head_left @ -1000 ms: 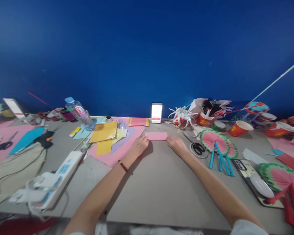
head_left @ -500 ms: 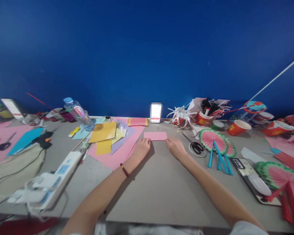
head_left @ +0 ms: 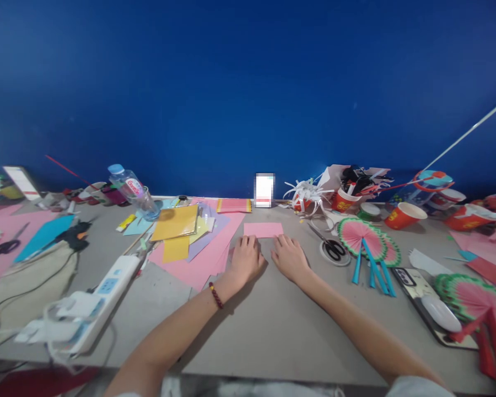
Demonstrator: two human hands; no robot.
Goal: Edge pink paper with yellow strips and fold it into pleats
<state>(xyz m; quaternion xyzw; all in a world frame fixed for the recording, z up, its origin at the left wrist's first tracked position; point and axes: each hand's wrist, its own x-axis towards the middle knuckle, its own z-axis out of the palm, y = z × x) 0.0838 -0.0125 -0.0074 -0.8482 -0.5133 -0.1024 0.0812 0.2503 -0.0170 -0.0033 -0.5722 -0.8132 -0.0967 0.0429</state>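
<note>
A small pink paper rectangle lies flat on the grey table in the middle. My left hand rests palm down, its fingertips at the paper's lower left edge. On the other side my right hand lies palm down with its fingertips by the lower right corner. Both hands have their fingers laid out and grip nothing. Whether the fingertips press on the paper is too small to tell.
Coloured paper sheets and a power strip are on the left, with a leaning bottle behind. Black scissors, folded paper fans, a phone and paper cups stand or lie to the right.
Both hands have shifted from the paper's side edges to below its front edge and now lie flatter, fingers laid out. The pink rectangle has stayed in nearly the same place.
</note>
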